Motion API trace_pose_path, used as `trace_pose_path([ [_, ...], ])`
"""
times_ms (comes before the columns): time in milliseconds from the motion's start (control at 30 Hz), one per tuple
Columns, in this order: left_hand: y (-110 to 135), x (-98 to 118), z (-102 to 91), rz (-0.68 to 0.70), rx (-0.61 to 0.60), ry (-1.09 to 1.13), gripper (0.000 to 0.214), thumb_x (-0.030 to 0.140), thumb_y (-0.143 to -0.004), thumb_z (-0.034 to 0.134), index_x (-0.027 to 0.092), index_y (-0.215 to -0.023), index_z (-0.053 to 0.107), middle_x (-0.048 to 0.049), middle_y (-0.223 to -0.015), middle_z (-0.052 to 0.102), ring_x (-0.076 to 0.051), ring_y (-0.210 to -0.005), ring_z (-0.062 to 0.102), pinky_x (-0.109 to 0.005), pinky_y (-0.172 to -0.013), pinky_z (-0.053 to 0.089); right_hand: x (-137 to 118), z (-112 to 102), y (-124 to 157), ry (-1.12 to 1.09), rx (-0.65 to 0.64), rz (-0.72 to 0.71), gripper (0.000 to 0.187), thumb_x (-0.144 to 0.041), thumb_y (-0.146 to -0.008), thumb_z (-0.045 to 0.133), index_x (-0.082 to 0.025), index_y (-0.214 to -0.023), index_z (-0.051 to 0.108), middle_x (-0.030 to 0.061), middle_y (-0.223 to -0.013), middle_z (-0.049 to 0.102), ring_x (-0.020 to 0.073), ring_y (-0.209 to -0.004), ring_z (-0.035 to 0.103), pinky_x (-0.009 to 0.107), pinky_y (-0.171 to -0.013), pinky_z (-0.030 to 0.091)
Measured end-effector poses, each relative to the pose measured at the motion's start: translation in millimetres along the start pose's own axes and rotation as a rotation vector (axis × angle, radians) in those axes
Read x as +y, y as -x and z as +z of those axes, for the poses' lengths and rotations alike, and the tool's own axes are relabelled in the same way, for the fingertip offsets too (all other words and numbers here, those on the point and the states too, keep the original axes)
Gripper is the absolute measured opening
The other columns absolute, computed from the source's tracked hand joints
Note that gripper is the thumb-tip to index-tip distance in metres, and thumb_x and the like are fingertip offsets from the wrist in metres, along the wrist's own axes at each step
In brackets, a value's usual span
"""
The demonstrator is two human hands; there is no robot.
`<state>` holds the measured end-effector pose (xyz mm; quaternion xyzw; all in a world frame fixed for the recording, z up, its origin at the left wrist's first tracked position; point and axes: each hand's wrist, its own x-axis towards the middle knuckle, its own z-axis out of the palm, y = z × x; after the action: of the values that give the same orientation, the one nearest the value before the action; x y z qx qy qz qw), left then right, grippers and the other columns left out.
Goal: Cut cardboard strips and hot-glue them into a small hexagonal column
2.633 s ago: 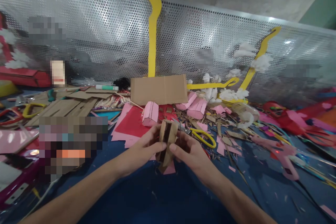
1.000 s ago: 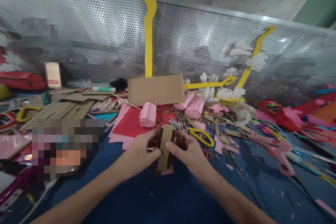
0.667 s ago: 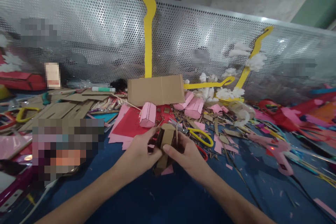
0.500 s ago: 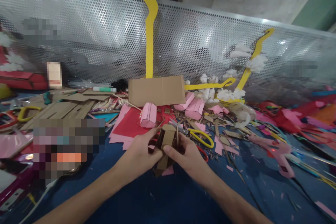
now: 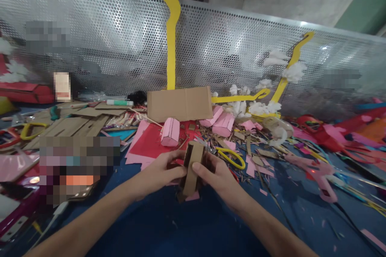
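Between my hands is a small folded cardboard piece point(image 5: 193, 170), brown and box-like, held above the blue surface. My left hand point(image 5: 167, 168) grips its left side with thumb and fingers. My right hand point(image 5: 215, 172) is closed on the right side, its thumb pressed on the front face; the other fingers are partly hidden behind. Just beyond lie scissors with yellow handles point(image 5: 231, 158), partly covered by my right hand. A pink paper-covered box point(image 5: 170, 132) with dark edge lines rests on red paper point(image 5: 147, 144) behind the cardboard piece.
A pink glue gun point(image 5: 316, 172) with a cord lies at right. Cardboard scraps and pink paper bits litter the middle. A cardboard box point(image 5: 180, 104) with a tall yellow hook point(image 5: 171, 48) stands before a perforated metal panel point(image 5: 120, 40). Cardboard sheets point(image 5: 66, 128) lie at left.
The cardboard piece has turned slightly in my hands, showing more of its long front face. My left thumb has shifted to its left edge. Objects on the table have not moved.
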<state>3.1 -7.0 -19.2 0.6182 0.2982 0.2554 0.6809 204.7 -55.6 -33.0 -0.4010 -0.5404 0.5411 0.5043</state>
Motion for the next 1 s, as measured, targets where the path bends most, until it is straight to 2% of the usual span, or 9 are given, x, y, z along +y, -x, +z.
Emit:
trace_pose_path([
  [67,2.9,2.4,-0.6,-0.015,-0.031,0.113,0.061,0.028,-0.092,0.071,0.022,-0.150,0.053,-0.0121,-0.127,0.074,-0.025,-0.108,0.075,-0.036,-0.089,0.059,-1.1,1.4,1.2,-0.028,0.006,0.003,0.049,-0.054,-0.090,0.079,-0.024,-0.127,0.068,0.0046,-0.107,0.076,0.0207,-0.090,0.072,0.032,-0.079,0.060],
  [133,5.8,4.8,-0.2,-0.032,-0.039,0.212,0.066,0.029,-0.091,0.073,0.025,-0.153,0.048,-0.0123,-0.130,0.072,-0.027,-0.114,0.073,-0.039,-0.092,0.059,0.3,1.7,1.3,-0.046,0.085,-0.032,0.045,-0.057,-0.094,0.074,-0.025,-0.125,0.066,0.0000,-0.089,0.069,0.0159,-0.070,0.063,0.027,-0.064,0.054],
  [200,7.3,6.2,0.4,-0.053,-0.011,0.259,0.067,0.029,-0.091,0.074,0.026,-0.152,0.047,-0.0113,-0.124,0.074,-0.026,-0.111,0.073,-0.038,-0.090,0.059,2.0,0.1,0.5,-0.064,0.190,-0.083,0.039,-0.060,-0.099,0.065,-0.027,-0.120,0.064,-0.0040,-0.076,0.060,0.0142,-0.059,0.054,0.025,-0.055,0.047],
  [300,6.5,6.4,1.2,-0.026,0.035,0.251,0.058,0.028,-0.090,0.075,0.025,-0.143,0.054,-0.0100,-0.122,0.072,-0.024,-0.104,0.072,-0.036,-0.084,0.060,-0.4,-4.6,-0.3,-0.032,0.259,-0.149,0.032,-0.058,-0.101,0.061,-0.026,-0.097,0.064,-0.0035,-0.072,0.059,0.0157,-0.061,0.055,0.027,-0.059,0.047],
  [400,4.8,5.9,2.5,-0.015,0.055,0.236,0.047,0.032,-0.090,0.076,0.023,-0.132,0.058,-0.0109,-0.124,0.070,-0.024,-0.100,0.072,-0.043,-0.088,0.062,-6.6,-8.9,1.3,0.124,0.295,-0.177,0.035,-0.054,-0.099,0.067,-0.023,-0.083,0.067,-0.0007,-0.074,0.062,0.0160,-0.065,0.055,0.028,-0.062,0.047],
  [533,4.1,4.6,3.4,-0.010,0.071,0.212,0.055,0.038,-0.092,0.078,0.026,-0.138,0.052,-0.0130,-0.130,0.069,-0.029,-0.105,0.074,-0.050,-0.091,0.062,-11.4,-9.3,4.7,0.183,0.266,-0.140,0.030,-0.052,-0.096,0.071,-0.022,-0.090,0.074,0.0019,-0.079,0.067,0.0188,-0.071,0.061,0.031,-0.066,0.050],
  [733,4.8,2.7,1.9,0.028,-0.011,0.233,0.057,0.046,-0.098,0.071,0.028,-0.148,0.048,-0.0161,-0.139,0.067,-0.031,-0.113,0.074,-0.047,-0.092,0.061,-17.8,-1.9,6.2,0.254,0.221,-0.190,0.037,-0.056,-0.092,0.075,-0.023,-0.077,0.066,-0.0026,-0.060,0.061,0.0150,-0.052,0.057,0.028,-0.053,0.049],
  [900,5.0,3.3,2.0,0.033,-0.027,0.222,0.058,0.040,-0.098,0.072,0.025,-0.149,0.048,-0.0185,-0.148,0.060,-0.031,-0.119,0.071,-0.049,-0.096,0.061,-18.8,1.3,6.8,0.296,0.281,-0.242,0.035,-0.054,-0.093,0.074,-0.024,-0.080,0.064,-0.0003,-0.065,0.067,0.0175,-0.054,0.066,0.030,-0.055,0.055],
  [1000,4.0,3.0,2.5,0.048,0.015,0.205,0.057,0.040,-0.099,0.072,0.024,-0.148,0.048,-0.0175,-0.141,0.064,-0.028,-0.111,0.073,-0.044,-0.089,0.063,-18.5,1.8,8.0,0.344,0.266,-0.253,0.031,-0.050,-0.096,0.071,-0.023,-0.082,0.064,-0.0001,-0.066,0.067,0.0175,-0.056,0.067,0.030,-0.056,0.054],
])
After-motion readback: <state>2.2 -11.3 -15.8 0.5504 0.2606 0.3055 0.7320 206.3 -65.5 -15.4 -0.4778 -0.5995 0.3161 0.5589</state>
